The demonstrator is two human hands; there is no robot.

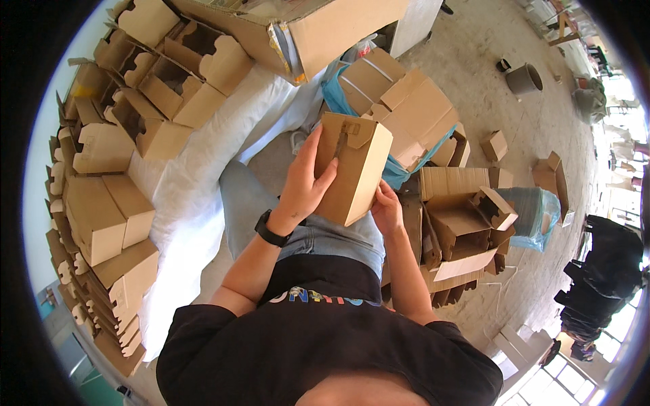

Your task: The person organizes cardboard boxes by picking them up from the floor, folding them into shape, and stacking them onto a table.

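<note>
A closed brown cardboard box (353, 177) is held up in front of me, above my lap, its long side tilted. My left hand (308, 177) grips its left side, with the thumb lying on the front face near a dark slot and a tucked flap. My right hand (387, 208) holds the lower right edge with bent fingers. Part of the right hand's grip is hidden behind the box. To the left, many open brown boxes (159, 139) stand in rows beside a white cloth (196, 162).
A large carton (352, 30) stands ahead. Flattened cardboard in a blue bag (413, 115) leans at front right. Open boxes (460, 230) are stacked by my right arm, near a blue plastic-wrapped bundle (531, 216). A grey bucket (524, 80) and loose box (495, 145) sit on the floor.
</note>
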